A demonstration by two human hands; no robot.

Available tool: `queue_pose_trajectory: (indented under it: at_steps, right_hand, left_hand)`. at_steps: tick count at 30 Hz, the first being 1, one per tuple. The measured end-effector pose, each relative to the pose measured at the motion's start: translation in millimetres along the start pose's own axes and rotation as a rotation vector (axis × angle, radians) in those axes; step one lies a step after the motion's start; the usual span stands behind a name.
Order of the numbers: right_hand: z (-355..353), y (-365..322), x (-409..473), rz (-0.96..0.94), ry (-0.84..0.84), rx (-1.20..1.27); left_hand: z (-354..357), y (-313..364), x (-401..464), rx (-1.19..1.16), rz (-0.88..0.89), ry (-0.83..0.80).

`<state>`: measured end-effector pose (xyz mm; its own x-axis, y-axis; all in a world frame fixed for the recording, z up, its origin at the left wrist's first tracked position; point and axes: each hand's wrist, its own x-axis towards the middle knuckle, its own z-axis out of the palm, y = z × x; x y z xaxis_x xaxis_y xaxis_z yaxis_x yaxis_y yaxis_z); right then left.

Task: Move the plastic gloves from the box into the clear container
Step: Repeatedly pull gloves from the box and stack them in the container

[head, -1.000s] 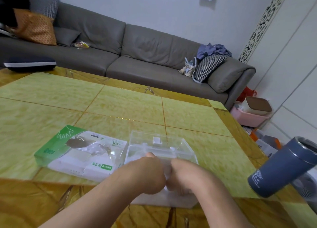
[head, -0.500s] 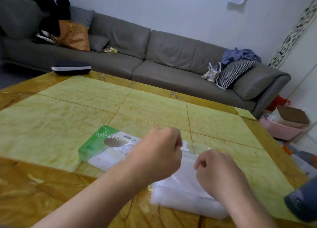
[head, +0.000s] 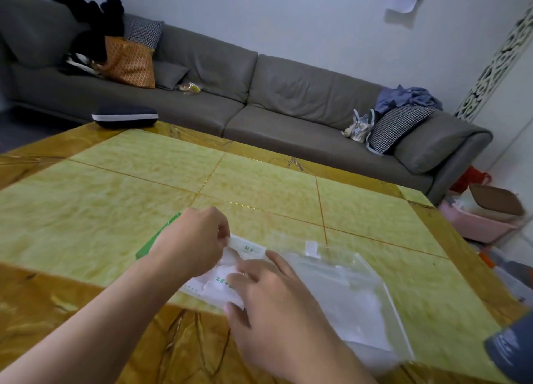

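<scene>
Near the surface's (head: 115, 199) front edge, the left hand (head: 190, 242) pinches at the glove box's (head: 222, 282) opening while the right hand's (head: 277, 305) loosely spread fingers steady it, the clear container (head: 346, 291) just beside for loading.

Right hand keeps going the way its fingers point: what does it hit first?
Likely the glove box: the right hand points up-left with its fingertips already at the box, and beyond it is the left hand. Depth unclear.

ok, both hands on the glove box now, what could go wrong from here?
1. The clear container touches the glove box; tugging may shove it.
2. The left hand pinches at the box opening, so the thin film might come out bunched.
3. The blue tumbler sits at the table edge, near the right hand.
</scene>
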<state>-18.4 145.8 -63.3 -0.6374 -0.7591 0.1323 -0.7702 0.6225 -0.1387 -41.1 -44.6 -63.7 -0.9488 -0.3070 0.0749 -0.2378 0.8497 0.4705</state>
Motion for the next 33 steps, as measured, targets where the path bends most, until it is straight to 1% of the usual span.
queue_pose_trajectory:
  at_steps: [2,8,14,16,21,23,25,27,30,33]
  right_hand:
    - [2.3,-0.9,0.3,0.0,0.005,-0.003]
    - [8.0,5.5,1.0,-0.024,-0.026,0.013]
    - [5.4,5.3,2.0,-0.027,-0.043,0.032]
    - [5.6,5.6,1.6,-0.025,-0.038,0.041]
    - [9.7,4.9,1.0,-0.008,-0.053,0.03]
    - [8.6,3.0,1.0,-0.001,-0.045,0.027]
    - [8.1,2.6,1.1,0.001,-0.036,0.033]
    - [7.8,3.0,0.2,0.016,-0.044,0.065]
    - [4.6,4.2,-1.4,0.016,-0.03,0.137]
    - [-2.6,12.0,-6.8,0.047,0.018,0.284]
  left_hand:
    - [-2.2,-1.0,0.7,-0.078,-0.016,0.063]
    - [-29.4,8.0,-0.2,-0.405,0.0,0.338]
    - [-41.8,12.4,-7.2,-0.48,0.103,0.429]
    - [-44.4,15.0,-10.1,-0.474,0.156,0.413]
    - [-37.8,27.0,-20.9,-0.33,0.323,0.19]
    - [-35.7,34.0,-24.9,-0.376,0.359,0.17]
    - [-37.5,39.6,-26.3,-0.481,0.375,0.198]
    - [-43.0,43.7,-26.7,-0.684,0.354,0.232]
    - [-53.1,43.3,-27.1,-1.075,0.225,0.255]
    - [-60.9,39.8,-24.6,-1.347,0.06,0.236]
